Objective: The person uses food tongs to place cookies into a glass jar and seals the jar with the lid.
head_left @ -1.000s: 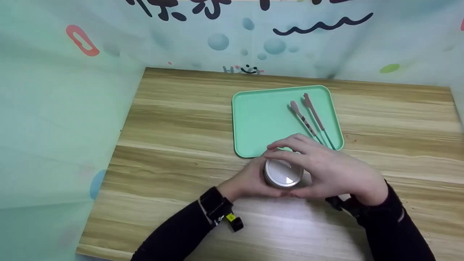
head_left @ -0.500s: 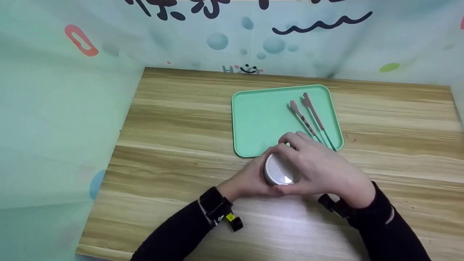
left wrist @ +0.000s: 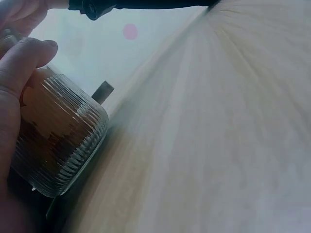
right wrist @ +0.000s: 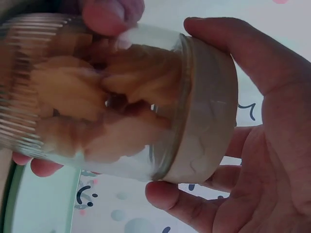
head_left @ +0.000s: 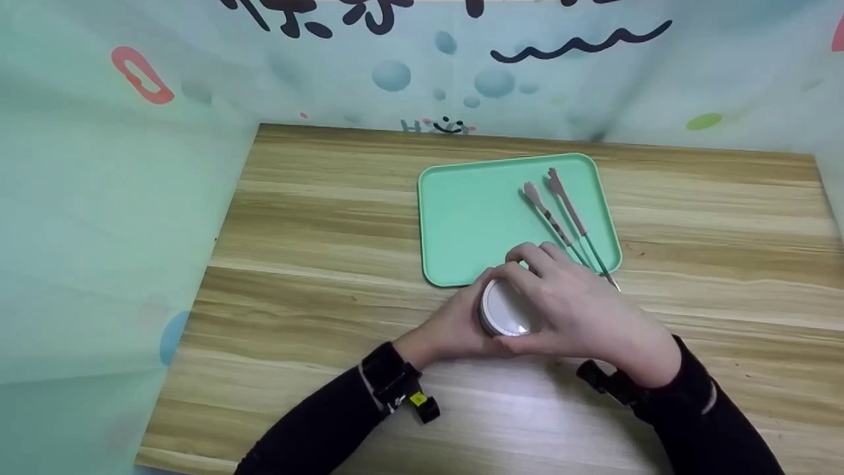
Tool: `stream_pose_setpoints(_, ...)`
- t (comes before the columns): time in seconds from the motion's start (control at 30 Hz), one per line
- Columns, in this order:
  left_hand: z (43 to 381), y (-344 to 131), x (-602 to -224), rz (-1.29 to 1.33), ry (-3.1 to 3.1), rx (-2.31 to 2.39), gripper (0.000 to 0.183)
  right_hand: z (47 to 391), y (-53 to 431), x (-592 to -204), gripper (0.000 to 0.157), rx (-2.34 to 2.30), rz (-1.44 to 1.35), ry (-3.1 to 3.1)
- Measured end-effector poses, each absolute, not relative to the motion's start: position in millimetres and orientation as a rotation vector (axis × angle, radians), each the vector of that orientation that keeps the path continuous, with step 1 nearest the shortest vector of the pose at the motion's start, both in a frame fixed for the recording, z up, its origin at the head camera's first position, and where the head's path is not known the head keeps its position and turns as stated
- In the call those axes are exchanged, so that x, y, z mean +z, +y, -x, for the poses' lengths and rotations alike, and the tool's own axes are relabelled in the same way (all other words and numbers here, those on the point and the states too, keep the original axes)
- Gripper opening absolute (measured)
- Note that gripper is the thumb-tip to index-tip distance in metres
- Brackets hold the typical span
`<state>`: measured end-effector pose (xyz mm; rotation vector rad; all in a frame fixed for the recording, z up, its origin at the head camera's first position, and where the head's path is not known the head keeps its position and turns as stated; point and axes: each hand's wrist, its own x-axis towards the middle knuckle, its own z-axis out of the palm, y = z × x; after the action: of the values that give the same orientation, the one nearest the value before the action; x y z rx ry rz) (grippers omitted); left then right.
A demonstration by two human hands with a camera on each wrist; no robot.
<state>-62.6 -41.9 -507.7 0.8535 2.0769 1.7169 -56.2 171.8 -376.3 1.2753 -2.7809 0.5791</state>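
Note:
A ribbed glass jar [right wrist: 102,111] holds orange-brown pieces that look like dried food. Its pale lid [head_left: 506,309] faces up toward the head camera. My left hand [head_left: 455,326] grips the jar's body from the left, its thumb along the glass in the left wrist view. Around the lid's rim my right hand [head_left: 570,307] curls its thumb and fingers, gripping it from the right. The lid sits on the jar's mouth in the right wrist view. Most of the glass is hidden from above by the lid and both hands.
Just beyond the hands lies a light green tray [head_left: 461,227]. Two slim utensils with pinkish handles, one plain [head_left: 568,201] and one banded [head_left: 547,212], rest on it, their thin metal ends pointing toward the right hand. Wood-grain table [head_left: 316,264] surrounds them, with printed cloth [head_left: 330,79] behind.
My right hand has shifted a little left, and its spread fingers have drawn in around the lid. The left hand and jar stay nearly in place.

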Motion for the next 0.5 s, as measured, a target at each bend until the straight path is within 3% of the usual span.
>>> stream_pose_setpoints(0.2,58.1,-41.0,-503.9,-0.842,2.173,1.673,0.103,56.8,176.7,-375.6,0.084,0.619,-1.279,-2.81)
stream_pose_setpoints(0.37,56.0,-51.9,-489.0,-0.914,2.234,1.636,0.116,56.1,197.0,-379.1,0.115,0.681,-1.332,-2.789)
stream_pose_setpoints(0.5,60.6,-79.2,-469.5,-1.051,2.337,1.515,0.107,60.2,227.5,-384.4,0.134,0.641,-1.343,-2.775)
